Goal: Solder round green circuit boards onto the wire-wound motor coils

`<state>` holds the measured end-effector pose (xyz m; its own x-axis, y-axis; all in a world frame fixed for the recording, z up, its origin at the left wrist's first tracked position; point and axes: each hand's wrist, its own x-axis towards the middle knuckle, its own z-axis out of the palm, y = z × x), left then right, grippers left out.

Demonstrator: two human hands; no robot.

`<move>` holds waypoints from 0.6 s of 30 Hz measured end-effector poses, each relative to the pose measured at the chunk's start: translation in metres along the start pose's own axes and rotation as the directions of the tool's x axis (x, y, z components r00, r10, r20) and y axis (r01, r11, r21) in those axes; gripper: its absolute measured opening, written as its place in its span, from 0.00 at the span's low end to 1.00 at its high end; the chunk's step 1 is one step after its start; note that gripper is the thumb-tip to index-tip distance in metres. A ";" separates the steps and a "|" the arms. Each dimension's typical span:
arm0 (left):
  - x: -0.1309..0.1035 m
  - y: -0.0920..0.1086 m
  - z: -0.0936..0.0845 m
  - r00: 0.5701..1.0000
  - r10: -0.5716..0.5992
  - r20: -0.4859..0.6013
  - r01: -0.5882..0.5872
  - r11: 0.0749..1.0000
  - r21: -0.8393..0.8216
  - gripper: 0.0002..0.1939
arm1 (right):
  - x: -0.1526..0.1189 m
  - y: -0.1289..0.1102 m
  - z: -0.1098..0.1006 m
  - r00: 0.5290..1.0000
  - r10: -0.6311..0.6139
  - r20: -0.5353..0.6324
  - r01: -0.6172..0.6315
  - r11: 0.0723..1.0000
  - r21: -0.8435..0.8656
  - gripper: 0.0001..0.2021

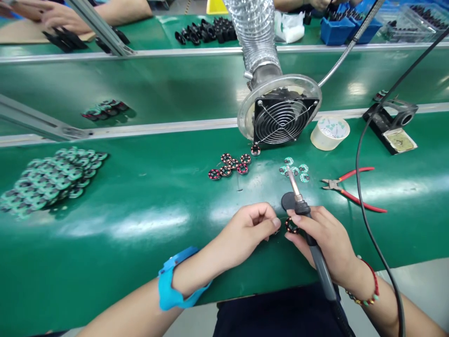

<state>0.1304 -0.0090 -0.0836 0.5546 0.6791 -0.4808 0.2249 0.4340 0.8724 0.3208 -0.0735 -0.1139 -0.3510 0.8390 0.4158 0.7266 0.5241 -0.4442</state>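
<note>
Two hands work over the green surface (133,267), and the right hand (329,238) holds two things at once. One is a soldering iron (321,267), a long stick with a dark handle and a shiny metal tip. Its long line slants: the tip points away from the person and a bit to the left, and the handle's back end comes down near the person's dark clothes (266,316). The other is a small ring (291,225), just in front of the left hand's (242,234) fingertips, with its open middle facing up toward the view. The right grip is closed on the ring, with the thumb and a finger on its rim. The left grip is pinched shut. A thin wire shows between the left hand and the ring, but it is too fine to tell if the left hand has hold of it. The iron's handle hides part of the right hand. The tip shows over some green round bits (304,178), and I cannot tell if it touches them. A black disc (287,201) is partly hidden behind the iron. The iron's cord is cut off at the bottom edge.
</note>
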 end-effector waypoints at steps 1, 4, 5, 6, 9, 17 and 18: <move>-0.001 0.000 -0.001 1.000 -0.008 0.006 0.008 1.000 -0.016 0.12 | 0.000 0.000 -0.001 1.000 0.021 -0.015 -0.021 1.000 -0.010 0.18; -0.001 -0.001 -0.004 0.999 -0.019 -0.029 0.017 0.998 -0.062 0.12 | 0.001 -0.001 -0.002 0.997 0.066 -0.048 -0.067 0.998 -0.017 0.18; 0.000 -0.001 -0.005 0.998 -0.012 -0.055 0.008 0.998 -0.066 0.12 | 0.000 -0.001 -0.002 0.997 0.065 -0.049 -0.065 0.998 -0.008 0.18; 0.000 -0.001 -0.006 0.997 0.002 -0.072 -0.006 0.998 -0.060 0.12 | 0.000 -0.001 -0.002 0.997 0.055 -0.044 -0.055 0.998 0.004 0.19; 0.001 0.001 -0.004 0.998 0.052 -0.029 -0.052 0.999 0.008 0.13 | -0.001 -0.001 0.000 1.000 0.009 -0.009 -0.008 0.999 0.045 0.19; 0.006 -0.001 -0.009 0.979 0.067 -0.190 -0.079 0.996 -0.053 0.10 | 0.002 0.012 -0.012 0.997 0.034 0.068 -0.038 0.997 0.062 0.13; 0.007 -0.002 -0.011 0.974 0.069 -0.215 -0.080 0.996 -0.043 0.10 | 0.005 0.017 -0.016 0.997 0.059 0.048 -0.061 0.997 0.053 0.13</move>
<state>0.1254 0.0017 -0.0897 0.3832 0.8190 -0.4270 0.1449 0.4033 0.9035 0.3412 -0.0629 -0.1069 -0.3359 0.8744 0.3501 0.7142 0.4788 -0.5106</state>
